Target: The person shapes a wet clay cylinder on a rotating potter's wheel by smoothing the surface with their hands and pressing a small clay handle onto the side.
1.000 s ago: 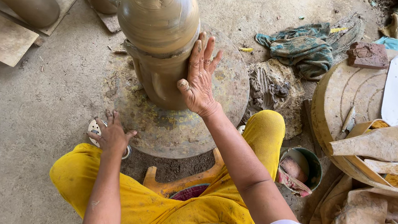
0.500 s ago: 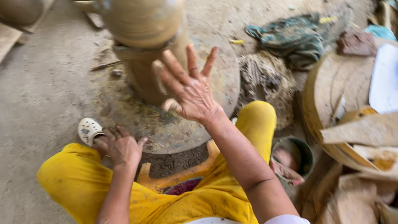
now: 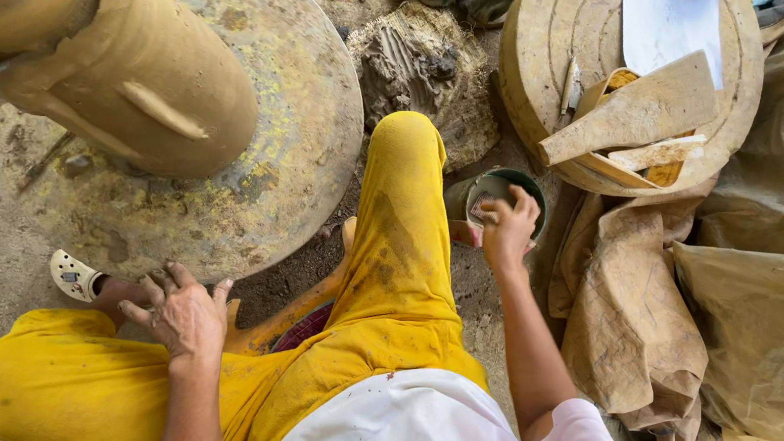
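Moved off the clay pot (image 3: pixel 102 65), the right hand (image 3: pixel 508 227) is dipped, fingers bent, into the small bowl (image 3: pixel 504 199); the left hand (image 3: pixel 184 313) is rested, fingers spread, on the knee.

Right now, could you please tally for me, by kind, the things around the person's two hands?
Tall clay vessel: 1
Round turning wheel: 1
Small green bowl that the right hand reaches into: 1
Round wooden board: 1
Lump of clay: 1
White shoe near the left hand: 1
Total: 6

Tall clay pot (image 3: pixel 103 55) crowding wheel (image 3: pixel 292 139)
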